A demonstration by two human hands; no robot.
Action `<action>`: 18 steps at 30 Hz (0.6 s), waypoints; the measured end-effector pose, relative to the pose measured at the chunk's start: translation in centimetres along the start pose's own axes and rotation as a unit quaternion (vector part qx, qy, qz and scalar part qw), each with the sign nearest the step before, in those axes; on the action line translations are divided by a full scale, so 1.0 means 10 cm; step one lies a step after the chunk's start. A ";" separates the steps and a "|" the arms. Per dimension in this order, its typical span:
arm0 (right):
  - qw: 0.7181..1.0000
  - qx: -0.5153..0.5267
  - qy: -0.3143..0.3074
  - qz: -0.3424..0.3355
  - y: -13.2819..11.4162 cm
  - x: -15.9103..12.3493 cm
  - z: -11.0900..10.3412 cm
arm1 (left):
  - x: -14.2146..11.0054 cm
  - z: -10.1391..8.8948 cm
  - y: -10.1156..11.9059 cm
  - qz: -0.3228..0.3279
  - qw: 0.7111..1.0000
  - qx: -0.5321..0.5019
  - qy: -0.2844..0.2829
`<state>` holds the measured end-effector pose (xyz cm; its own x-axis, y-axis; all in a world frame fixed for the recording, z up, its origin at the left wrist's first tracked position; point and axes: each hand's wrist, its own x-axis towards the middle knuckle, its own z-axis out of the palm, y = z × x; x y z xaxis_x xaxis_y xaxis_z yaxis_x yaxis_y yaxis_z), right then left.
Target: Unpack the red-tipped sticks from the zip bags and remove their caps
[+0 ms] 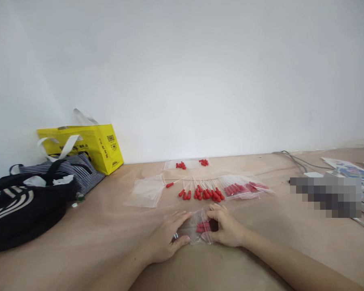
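Note:
A clear zip bag [192, 229] lies on the table in front of me, with a few red-bulbed droppers [202, 227] inside. My left hand [165, 237] holds its left end between thumb and fingers. At the right end, by the zip strip, my right hand [229, 228] grips the edge with curled fingers. Just beyond, several loose droppers [206, 195] with red bulbs and thin clear tubes lie in a row, bulbs toward me. To their right are filled bags of droppers [245, 188]. A stack of flat clear bags [145, 192] is on the left, a single dropper [170, 185] beside it.
Near the wall, clear bags [194, 163] hold or bear red bulbs. On the left stand a yellow bag [109, 151], a striped bag [85, 171] and a black bag [27, 214]. A cable [294, 158], papers [352, 167] and a blurred-out object [327, 198] are on the right.

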<state>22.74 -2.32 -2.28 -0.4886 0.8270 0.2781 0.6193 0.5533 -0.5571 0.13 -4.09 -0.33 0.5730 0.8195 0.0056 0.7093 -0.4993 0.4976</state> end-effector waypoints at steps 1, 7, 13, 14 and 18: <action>1.000 0.012 0.005 0.000 0.00 0.00 0.00 | 0.00 0.00 0.00 0.000 1.000 0.000 -0.001; 0.971 0.233 -0.032 0.046 0.13 -0.02 -0.03 | 0.00 -0.01 0.01 0.005 1.000 0.003 0.005; 0.892 0.439 -0.038 0.099 0.24 0.00 -0.13 | -0.06 -0.12 -0.02 -0.021 1.000 0.001 0.013; 0.889 0.445 -0.025 0.103 0.26 0.01 -0.15 | -0.08 -0.14 -0.06 -0.033 0.999 -0.003 0.016; 0.899 0.410 0.099 0.121 0.36 0.07 -0.27 | -0.08 -0.20 -0.22 -0.087 0.994 -0.054 0.047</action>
<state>26.25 0.45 -1.99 -0.2319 0.9596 0.1595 -0.0072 0.1623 -0.9867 -2.70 -3.12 0.35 0.4014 0.9159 -0.0100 0.7432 -0.3193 0.5880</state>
